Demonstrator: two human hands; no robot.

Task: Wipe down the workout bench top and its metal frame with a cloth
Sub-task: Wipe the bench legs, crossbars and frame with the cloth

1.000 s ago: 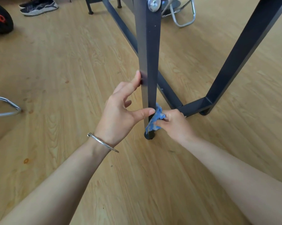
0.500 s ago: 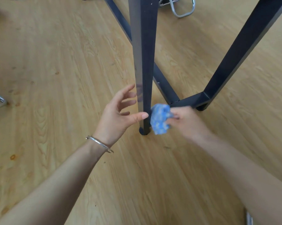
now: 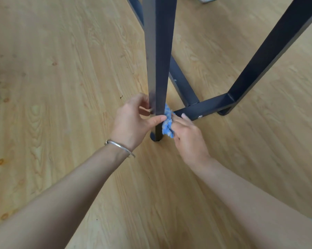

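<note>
Hands at the foot of the frame: left hand [image 3: 133, 123] curls its fingers round the near upright leg [image 3: 159, 51], thumb laid across the front face, steadying it; right hand [image 3: 189, 139] holds the bunched blue cloth [image 3: 167, 125] pressed to the leg's side face, just right of the left thumb and just above the foot cap [image 3: 156, 138]. Bench top lies out of view, above both hands. Step in hand, as judged: wiping the lowest stretch of this leg. To do it well, wrap the cloth round every face rather than one, draw it in a firm pass down to the cap, and place the left grip above the cloth so that cleaned metal is not smeared. Cross-bar [image 3: 205, 108], beyond the right hand, and slanted leg [image 3: 270, 51], further right, look due next
</note>
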